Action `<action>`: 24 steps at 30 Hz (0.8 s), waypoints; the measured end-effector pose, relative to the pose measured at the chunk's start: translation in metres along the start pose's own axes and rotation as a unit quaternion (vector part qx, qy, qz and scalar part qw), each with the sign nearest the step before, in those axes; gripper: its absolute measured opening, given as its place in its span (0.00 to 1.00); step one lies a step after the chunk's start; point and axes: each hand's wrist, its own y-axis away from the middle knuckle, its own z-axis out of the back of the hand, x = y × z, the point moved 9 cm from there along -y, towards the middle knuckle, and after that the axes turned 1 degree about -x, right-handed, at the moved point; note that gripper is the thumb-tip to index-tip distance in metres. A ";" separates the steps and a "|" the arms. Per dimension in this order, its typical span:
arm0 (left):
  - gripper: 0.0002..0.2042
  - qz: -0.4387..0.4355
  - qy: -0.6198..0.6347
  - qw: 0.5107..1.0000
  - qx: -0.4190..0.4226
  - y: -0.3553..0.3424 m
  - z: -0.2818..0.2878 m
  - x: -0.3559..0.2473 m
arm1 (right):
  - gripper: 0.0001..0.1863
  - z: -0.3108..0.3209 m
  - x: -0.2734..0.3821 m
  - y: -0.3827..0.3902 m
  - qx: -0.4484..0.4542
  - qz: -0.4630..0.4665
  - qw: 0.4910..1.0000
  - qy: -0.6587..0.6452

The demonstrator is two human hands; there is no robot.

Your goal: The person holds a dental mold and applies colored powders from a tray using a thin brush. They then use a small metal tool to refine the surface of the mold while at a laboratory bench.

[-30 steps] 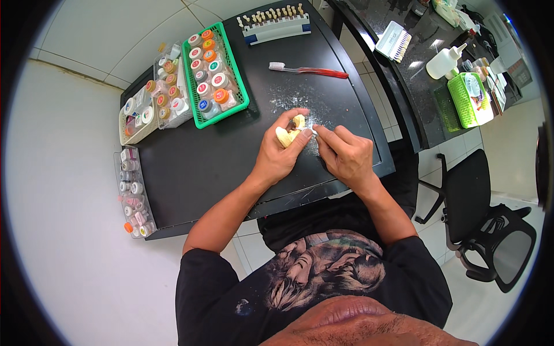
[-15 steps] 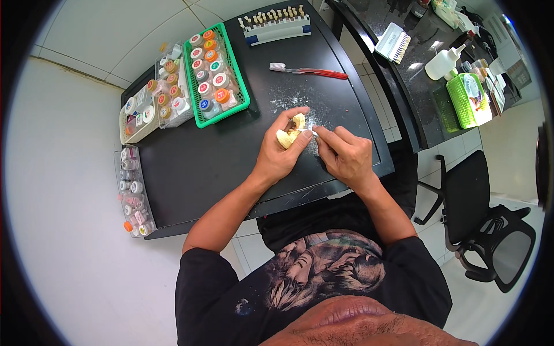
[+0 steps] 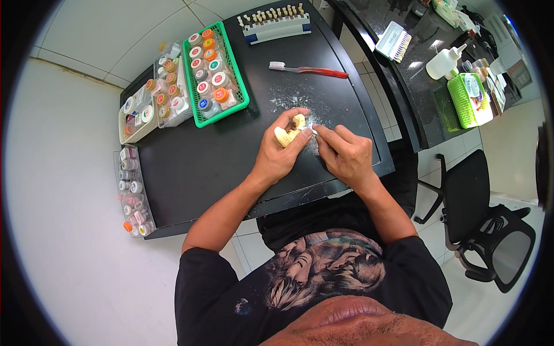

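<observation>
A pale yellow, arch-shaped dental cast rests in my left hand, fingers curled behind it and thumb across its near side. My right hand is closed in a pinch right beside the cast. Between its thumb and index finger shows a small white piece, close to my left thumb tip; its kind is too small to make out. White powder lies scattered on the black table under and beyond my hands. Farther off lies a red-handled toothbrush.
At the left stand a green basket of capped jars, clear bins of jars and a jar rack. A tooth shade guide is at the back. On the right are a dark counter with a white squeeze bottle, and a black chair.
The cast has tilted slightly and shifted a little to the left in my left hand. My right hand's pinch stays almost in the same place.
</observation>
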 end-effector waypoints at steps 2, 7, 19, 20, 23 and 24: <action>0.21 0.001 -0.004 1.000 -0.002 0.000 0.000 0.000 | 0.14 0.000 0.000 0.000 0.001 0.000 1.000 -0.002; 0.20 0.000 -0.013 1.000 -0.003 0.000 0.001 0.001 | 0.14 0.000 0.000 0.000 0.003 -0.002 1.000 -0.003; 0.21 -0.033 -0.016 0.999 0.003 0.001 0.001 -0.005 | 0.14 0.000 0.001 0.000 -0.001 -0.005 1.000 -0.015; 0.21 -0.032 -0.016 0.999 0.004 0.000 0.000 -0.004 | 0.14 0.000 0.000 0.000 -0.003 -0.003 1.000 -0.021; 0.21 -0.047 -0.011 0.999 0.006 -0.001 0.000 -0.005 | 0.14 0.000 -0.002 0.002 -0.001 -0.006 1.000 -0.021; 0.22 -0.040 -0.015 0.999 0.009 -0.001 0.000 -0.004 | 0.14 0.000 -0.002 0.001 -0.001 -0.005 1.000 -0.021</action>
